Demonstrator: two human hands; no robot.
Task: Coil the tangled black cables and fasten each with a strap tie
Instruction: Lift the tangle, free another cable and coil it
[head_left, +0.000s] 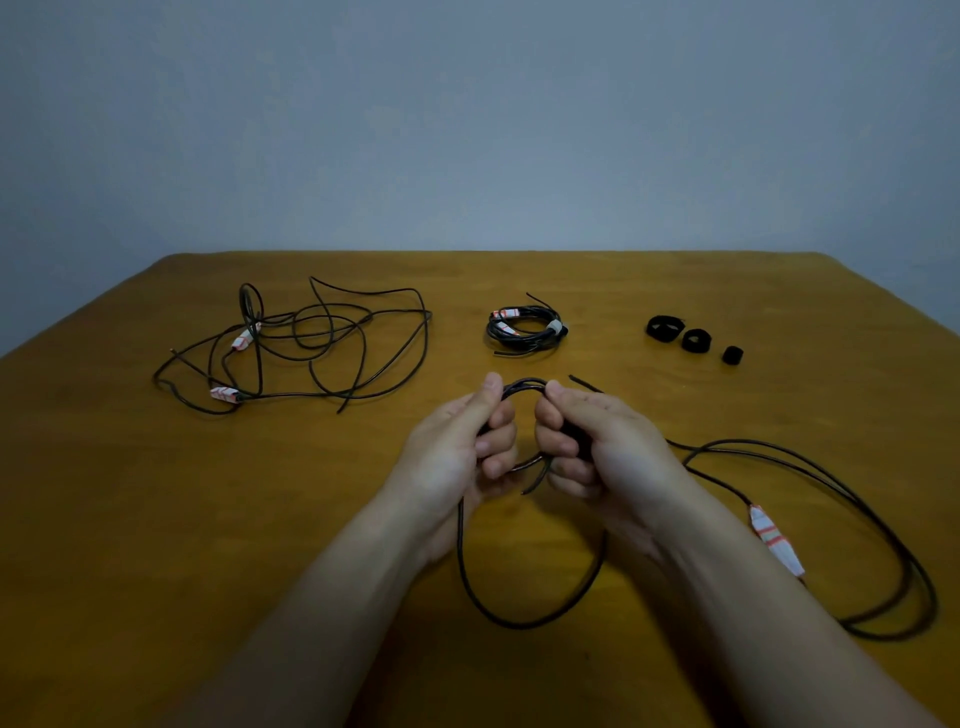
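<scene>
Both hands, the left hand (457, 441) and right hand (597, 441), gripped a thin black cable (524, 387). It formed small loops between them. Its slack carried a white, red-striped tag (774, 540).

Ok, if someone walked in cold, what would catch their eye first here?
The left hand and right hand grip a half-coiled black cable at the near centre. Far left sprawls a tangled cable; a strapped coil sits far centre, three black strap ties to its right.

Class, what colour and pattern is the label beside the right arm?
The label on the cable is white with red stripes; head view.
</scene>
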